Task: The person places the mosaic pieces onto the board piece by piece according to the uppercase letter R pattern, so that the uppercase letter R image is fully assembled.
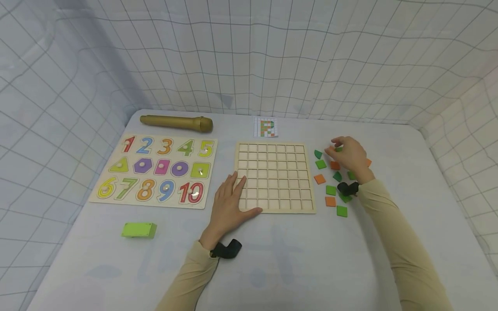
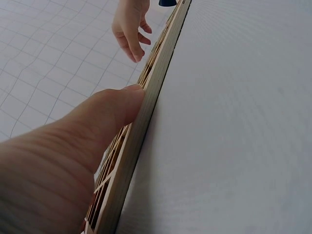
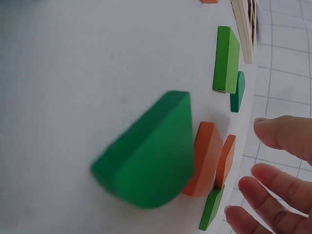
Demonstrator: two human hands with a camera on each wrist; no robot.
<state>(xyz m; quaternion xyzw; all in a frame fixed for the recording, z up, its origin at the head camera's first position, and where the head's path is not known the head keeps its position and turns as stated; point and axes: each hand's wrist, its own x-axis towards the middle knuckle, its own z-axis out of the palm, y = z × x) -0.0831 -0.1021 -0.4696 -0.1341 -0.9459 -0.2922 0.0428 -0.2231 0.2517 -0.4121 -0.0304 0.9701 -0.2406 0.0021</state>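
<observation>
My left hand [image 1: 227,207] rests on the lower left corner of a wooden grid board [image 1: 309,183], fingers spread along its left side. In the left wrist view, the thumb touches the board's edge [image 2: 141,119]. My right hand [image 1: 349,156] is over the loose tiles at the right. The right wrist view shows its fingers apart with nothing between them. Near them lie an orange square tile [image 3: 202,161], a second orange tile [image 3: 225,163] and a green square tile [image 3: 211,207]. A dark green rounded tile [image 3: 151,161] is closest to that camera.
A small card with a coloured letter pattern [image 1: 266,127] lies behind the board. To the left are a number and shape puzzle [image 1: 130,166], a gold microphone [image 1: 175,122] and a green block [image 1: 138,230]. Several green and orange tiles [image 1: 330,201] lie right of the board.
</observation>
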